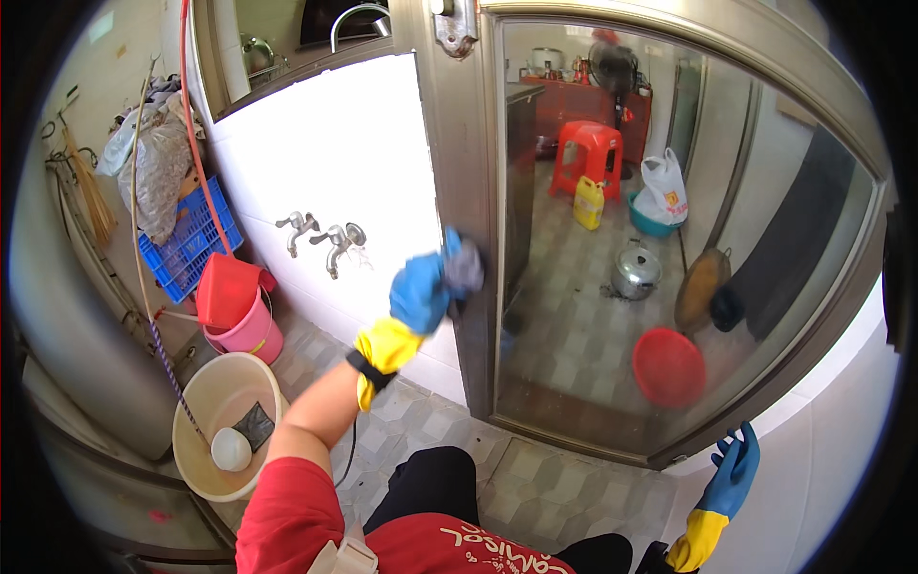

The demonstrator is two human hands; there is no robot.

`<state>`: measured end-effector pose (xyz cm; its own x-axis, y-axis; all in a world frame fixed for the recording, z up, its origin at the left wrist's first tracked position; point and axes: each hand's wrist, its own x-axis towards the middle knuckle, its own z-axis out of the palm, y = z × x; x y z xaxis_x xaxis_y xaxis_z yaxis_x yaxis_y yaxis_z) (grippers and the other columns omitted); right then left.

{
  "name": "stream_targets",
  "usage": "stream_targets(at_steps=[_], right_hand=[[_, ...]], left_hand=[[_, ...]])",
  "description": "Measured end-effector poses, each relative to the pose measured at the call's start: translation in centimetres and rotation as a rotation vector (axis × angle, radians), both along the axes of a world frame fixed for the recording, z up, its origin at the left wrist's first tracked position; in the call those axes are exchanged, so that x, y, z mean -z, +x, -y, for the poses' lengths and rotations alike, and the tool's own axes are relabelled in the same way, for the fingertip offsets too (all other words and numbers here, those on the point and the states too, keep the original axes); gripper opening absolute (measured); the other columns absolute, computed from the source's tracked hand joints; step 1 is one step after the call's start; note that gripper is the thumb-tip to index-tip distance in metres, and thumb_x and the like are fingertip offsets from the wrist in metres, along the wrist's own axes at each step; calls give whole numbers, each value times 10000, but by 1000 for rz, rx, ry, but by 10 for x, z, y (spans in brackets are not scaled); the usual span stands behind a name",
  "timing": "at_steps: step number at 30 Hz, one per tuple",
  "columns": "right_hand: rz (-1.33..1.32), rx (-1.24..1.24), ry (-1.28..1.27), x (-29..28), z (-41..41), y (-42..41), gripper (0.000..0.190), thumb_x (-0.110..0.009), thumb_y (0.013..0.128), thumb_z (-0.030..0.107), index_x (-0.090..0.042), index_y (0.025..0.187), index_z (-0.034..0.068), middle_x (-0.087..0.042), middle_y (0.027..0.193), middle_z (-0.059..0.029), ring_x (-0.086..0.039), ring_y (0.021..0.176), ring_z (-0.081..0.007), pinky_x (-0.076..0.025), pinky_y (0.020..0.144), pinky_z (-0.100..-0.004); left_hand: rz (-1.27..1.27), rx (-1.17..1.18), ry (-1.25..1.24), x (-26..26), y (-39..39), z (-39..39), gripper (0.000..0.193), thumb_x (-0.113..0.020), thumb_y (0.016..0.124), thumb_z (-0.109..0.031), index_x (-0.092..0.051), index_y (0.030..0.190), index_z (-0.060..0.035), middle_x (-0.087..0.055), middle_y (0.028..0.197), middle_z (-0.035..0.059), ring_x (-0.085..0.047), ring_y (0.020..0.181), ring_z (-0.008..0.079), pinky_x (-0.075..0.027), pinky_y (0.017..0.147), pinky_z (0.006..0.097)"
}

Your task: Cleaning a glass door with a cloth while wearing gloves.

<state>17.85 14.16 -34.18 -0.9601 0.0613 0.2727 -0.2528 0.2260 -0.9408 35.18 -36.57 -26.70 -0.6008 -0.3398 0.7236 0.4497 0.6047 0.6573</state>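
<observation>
My left hand (418, 293), in a blue rubber glove with a yellow cuff, grips a crumpled grey cloth (464, 266). It presses the cloth against the upright metal frame (470, 179) beside the glass door panel (574, 344). Motion blurs the hand slightly. At the lower right, my right hand (731, 463) wears a matching glove and holds nothing, its fingers apart. It is nearest the lower corner of the door frame and the white wall (803, 445).
Two metal taps (333, 247) stick out of the white tiled wall on the left. Below are a pink bucket (251, 330) and a cream tub (188, 452) holding a white ladle. Behind the glass appear a red stool (588, 136), a lidded pot (637, 271) and a red basin (669, 367).
</observation>
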Motion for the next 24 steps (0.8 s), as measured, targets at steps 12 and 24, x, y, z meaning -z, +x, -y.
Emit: stream_targets(at_steps=[12, 24], right_hand=[[-36, 53, 47, -27, 13, 15, 384, -465, 1093, 154, -527, 1466, 87, -657, 1268, -136, -655, 1034, -196, -534, 866, -314], [-190, -6, 78, -59, 38, 20, 368, -504, 1083, 139, -542, 1445, 88, -657, 1249, -104, -647, 996, -182, -542, 861, -296]], left_hand=[[-150, -217, -357, -152, -14, -6, 424, -487, 929, 138, -618, 1312, 12, -704, 1030, 70, -682, 943, 159, -539, 868, 279], [-244, -941, -619, -216, -27, -4, 467, -627, 962, -157, -568, 1423, -108, -726, 1110, 156, -705, 1015, 324, -566, 864, 393]])
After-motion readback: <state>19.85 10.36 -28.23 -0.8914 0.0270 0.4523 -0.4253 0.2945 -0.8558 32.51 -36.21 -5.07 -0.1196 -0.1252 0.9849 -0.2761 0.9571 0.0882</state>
